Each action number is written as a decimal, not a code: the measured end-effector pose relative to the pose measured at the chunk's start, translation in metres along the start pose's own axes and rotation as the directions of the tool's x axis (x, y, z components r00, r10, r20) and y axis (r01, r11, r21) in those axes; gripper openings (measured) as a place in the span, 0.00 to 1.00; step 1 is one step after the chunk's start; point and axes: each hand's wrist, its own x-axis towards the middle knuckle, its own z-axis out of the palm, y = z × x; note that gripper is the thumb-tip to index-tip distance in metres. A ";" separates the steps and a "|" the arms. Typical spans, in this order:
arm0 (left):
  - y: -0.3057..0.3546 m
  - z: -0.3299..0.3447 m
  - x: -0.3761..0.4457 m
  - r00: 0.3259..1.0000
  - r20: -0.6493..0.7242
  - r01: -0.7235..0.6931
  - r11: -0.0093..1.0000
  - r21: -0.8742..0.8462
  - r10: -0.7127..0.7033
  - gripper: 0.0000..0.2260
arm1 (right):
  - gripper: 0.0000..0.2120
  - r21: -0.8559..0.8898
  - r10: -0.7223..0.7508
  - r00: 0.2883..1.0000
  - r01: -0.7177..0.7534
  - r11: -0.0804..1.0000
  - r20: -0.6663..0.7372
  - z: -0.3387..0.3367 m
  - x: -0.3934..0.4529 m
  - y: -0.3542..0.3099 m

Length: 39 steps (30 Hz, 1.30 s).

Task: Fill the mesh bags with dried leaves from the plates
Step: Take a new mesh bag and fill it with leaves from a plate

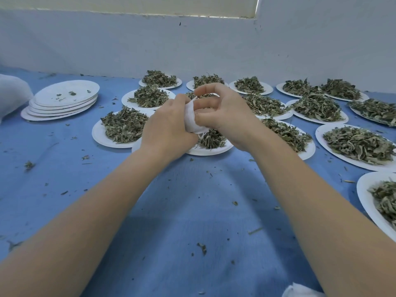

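On the blue counter (pixel 192 211), plates (pixel 351 144) heaped with leaves (pixel 360 144) spread centre to right; bare plates are stacked (pixel 62 101) far left. Above a near plate (pixel 211 150), the left hand (pixel 167 133) grips a white bag (pixel 191 121), fingers curled round it; right hand (pixel 227 112) fingers pinch its edge.

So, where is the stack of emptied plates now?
In the head view, the stack of emptied plates sits far left on the blue cloth, left of the leaf-filled plates and away from both hands.

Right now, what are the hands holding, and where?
A white mesh bag: left hand grips its body, right hand pinches its edge.
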 end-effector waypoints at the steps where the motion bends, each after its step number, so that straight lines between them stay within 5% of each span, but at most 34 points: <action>1: 0.000 0.000 0.000 1.000 0.007 -0.002 1.000 -0.006 0.002 0.21 | 0.21 -0.020 0.005 1.000 -0.004 1.000 0.021 0.000 0.000 0.000; 5: -0.003 0.000 0.001 1.000 -0.011 0.007 1.000 0.030 -0.006 0.16 | 0.23 -0.018 -0.055 0.998 0.055 0.998 0.013 -0.007 -0.001 -0.003; 10: -0.003 -0.005 0.002 0.997 -0.058 0.050 0.999 -0.001 -0.050 0.16 | 0.12 -0.320 -0.167 0.976 0.116 0.940 -0.139 -0.011 -0.001 0.000; 13: -0.001 -0.004 0.002 0.999 -0.053 0.005 1.000 0.027 -0.004 0.16 | 0.04 -0.420 -0.179 0.982 0.135 0.897 -0.066 -0.005 -0.001 0.000; 18: 0.009 0.000 -0.002 0.978 -0.077 -0.183 0.974 0.134 0.194 0.13 | 0.09 -0.545 -0.146 0.989 0.137 0.827 0.027 0.004 -0.001 -0.001; 22: 0.009 -0.002 -0.002 0.974 -0.081 -0.198 0.966 0.169 0.213 0.16 | 0.05 -0.469 -0.098 0.991 0.128 0.874 0.088 0.000 -0.004 -0.004; 26: 0.005 -0.008 0.000 0.984 -0.109 -0.134 0.987 0.086 0.143 0.28 | 0.11 -0.356 -0.116 0.989 0.142 0.924 0.094 -0.003 -0.005 -0.008; 32: -0.004 -0.013 0.004 0.989 -0.135 -0.040 0.987 0.158 0.062 0.24 | 0.08 -0.277 -0.121 0.987 0.087 0.957 -0.109 -0.020 0.000 -0.005; 34: -0.009 -0.016 0.007 0.991 -0.125 -0.018 0.983 0.185 0.041 0.24 | 0.07 -0.524 -0.116 0.981 0.020 0.852 -0.153 -0.030 0.002 0.000; 36: -0.013 -0.019 0.010 0.994 -0.109 -0.007 0.981 0.193 0.028 0.22 | 0.16 -0.782 0.004 0.995 -0.084 0.618 -0.103 -0.034 0.002 0.005; 39: -0.017 -0.020 0.011 0.997 -0.071 0.007 0.980 0.197 0.007 0.21 | 0.30 -0.886 0.214 0.974 -0.164 0.435 -0.075 -0.025 0.000 0.012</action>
